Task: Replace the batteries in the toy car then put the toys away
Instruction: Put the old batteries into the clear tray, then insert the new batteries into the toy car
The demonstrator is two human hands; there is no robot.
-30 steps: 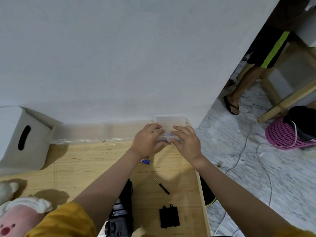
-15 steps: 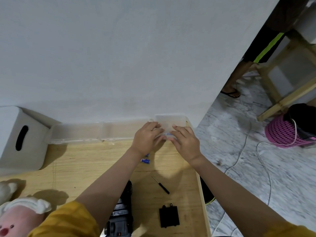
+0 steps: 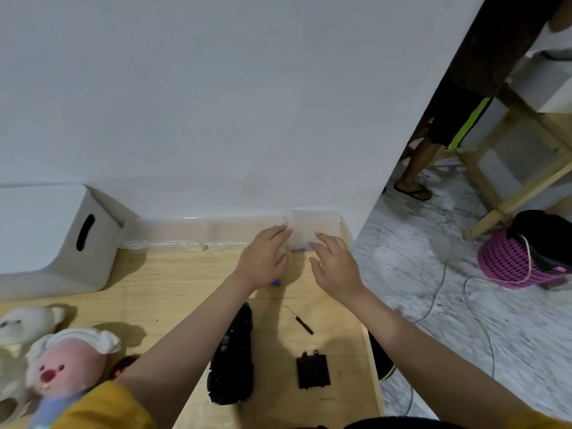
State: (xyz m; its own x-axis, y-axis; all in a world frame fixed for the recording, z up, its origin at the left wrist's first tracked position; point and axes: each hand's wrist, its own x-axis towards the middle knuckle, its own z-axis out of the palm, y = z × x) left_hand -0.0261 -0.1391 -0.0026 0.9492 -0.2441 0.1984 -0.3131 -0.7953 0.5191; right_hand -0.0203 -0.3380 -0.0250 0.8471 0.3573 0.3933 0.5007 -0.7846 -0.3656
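— Now, item: your left hand (image 3: 263,258) and right hand (image 3: 335,263)?
— Both are coming off the clear box (image 3: 312,229) at the desk's far right corner, fingers relaxed, holding nothing.
— Toy car (image 3: 232,360)?
— You're leaving it lying near the front edge, cover (image 3: 312,370) off beside it.

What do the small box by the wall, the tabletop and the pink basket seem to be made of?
Small box: likely translucent, frosted plastic; the wall shows through it.
Tabletop: pale wood or plywood with visible grain, matt.
Pink basket: probably moulded plastic with an open lattice.
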